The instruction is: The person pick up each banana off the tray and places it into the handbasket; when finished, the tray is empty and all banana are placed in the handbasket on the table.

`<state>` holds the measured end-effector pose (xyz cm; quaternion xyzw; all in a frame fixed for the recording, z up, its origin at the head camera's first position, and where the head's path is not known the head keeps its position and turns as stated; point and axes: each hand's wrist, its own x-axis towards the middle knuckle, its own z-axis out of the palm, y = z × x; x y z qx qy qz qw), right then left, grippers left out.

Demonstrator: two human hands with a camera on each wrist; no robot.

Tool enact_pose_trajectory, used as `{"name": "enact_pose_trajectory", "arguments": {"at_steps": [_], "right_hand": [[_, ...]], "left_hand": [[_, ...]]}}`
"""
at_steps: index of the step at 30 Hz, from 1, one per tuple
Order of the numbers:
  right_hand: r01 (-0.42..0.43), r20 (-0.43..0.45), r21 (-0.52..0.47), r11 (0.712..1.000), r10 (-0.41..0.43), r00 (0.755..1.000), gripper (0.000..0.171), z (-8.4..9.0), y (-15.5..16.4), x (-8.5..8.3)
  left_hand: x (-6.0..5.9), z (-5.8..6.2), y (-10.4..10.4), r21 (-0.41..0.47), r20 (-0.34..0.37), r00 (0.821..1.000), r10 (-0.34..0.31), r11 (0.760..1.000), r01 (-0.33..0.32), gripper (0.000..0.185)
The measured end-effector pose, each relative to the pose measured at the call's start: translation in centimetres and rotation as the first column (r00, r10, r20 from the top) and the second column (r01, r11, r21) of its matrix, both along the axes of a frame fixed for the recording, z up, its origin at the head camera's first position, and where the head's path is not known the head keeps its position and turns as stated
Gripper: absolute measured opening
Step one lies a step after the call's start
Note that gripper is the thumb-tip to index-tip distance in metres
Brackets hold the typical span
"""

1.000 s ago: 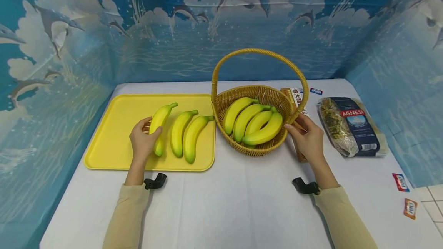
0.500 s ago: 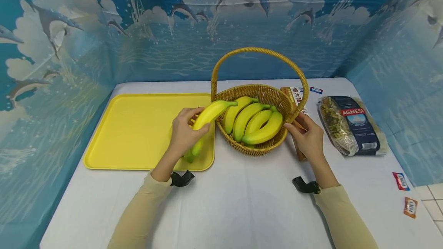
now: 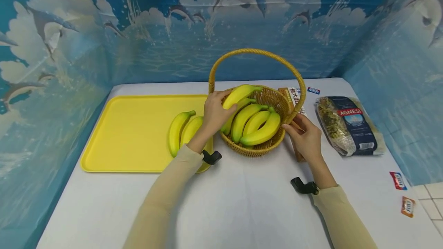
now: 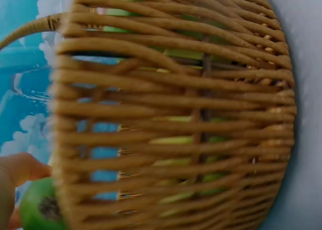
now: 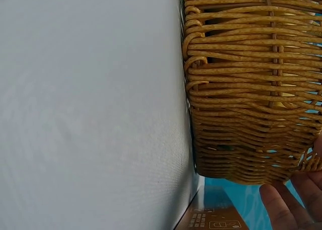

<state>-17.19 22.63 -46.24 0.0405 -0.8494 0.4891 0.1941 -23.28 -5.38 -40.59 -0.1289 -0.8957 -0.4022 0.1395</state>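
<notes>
I see the tray [image 3: 114,137] on the left with two bananas [image 3: 181,133] left on it. Basket [image 3: 257,147] right of it already holds four. Left hand [image 3: 214,112] grips a fifth banana [image 3: 240,93] over the basket's near-left rim, not yet down. Right hand [image 3: 304,137], fingers relaxed, steadies the basket's right side.

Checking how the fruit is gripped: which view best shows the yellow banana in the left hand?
The head view: the left hand grips the yellow banana over the wicker basket. Left wrist shows only its green tip; right wrist, none.
</notes>
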Motion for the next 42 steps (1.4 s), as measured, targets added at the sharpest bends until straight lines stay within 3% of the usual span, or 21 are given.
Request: {"name": "enact_pose_trajectory", "arguments": {"at_steps": [8, 12, 17, 27, 33, 39, 42], "right_hand": [[0.005, -0.004, -0.001, 1.0, -0.005, 1.0, 0.049, 0.0, 0.0, -0.1], [-0.008, -0.01, -0.013, 1.0, 0.008, 1.0, 0.048, 0.0, -0.1, 0.0], [0.001, -0.026, 0.0, 1.0, -0.001, 1.0, 0.047, 0.0, -0.1, -0.1], [-0.01, -0.022, -0.01, 1.0, 0.01, 1.0, 0.048, -0.1, -0.2, -0.1], [-0.003, -0.014, -0.011, 1.0, 0.003, 1.0, 0.047, -0.1, -0.3, 0.0], [-0.005, -0.02, -0.005, 1.0, 0.005, 1.0, 0.047, -0.1, -0.3, 0.0], [-0.006, -0.031, -0.012, 1.0, 0.006, 1.0, 0.047, -0.2, -0.2, -0.2]], "left_hand": [[-1.7, -1.6, 1.1, -0.026, 0.023, 0.999, 0.035, 0.999, -0.034, 0.043], [-1.8, -2.3, 1.2, -0.032, 0.046, 0.996, 0.075, 0.997, -0.073, 0.042], [-1.6, -2.6, 1.2, -0.056, 0.019, 0.993, 0.118, 0.992, -0.117, 0.041], [-1.7, -2.9, 1.5, -0.17, 0.002, 0.983, 0.185, 0.969, -0.182, 0.041], [-1.6, -3.0, 1.4, -0.171, -0.003, 0.986, 0.169, 0.971, -0.167, 0.042], [-1.2, -2.9, 1.0, -0.035, -0.063, 0.994, 0.095, 0.995, -0.097, 0.04], [-0.4, -2.5, 0.8, 0.01, -0.095, 0.995, 0.041, 0.999, -0.04, 0.04]]}}
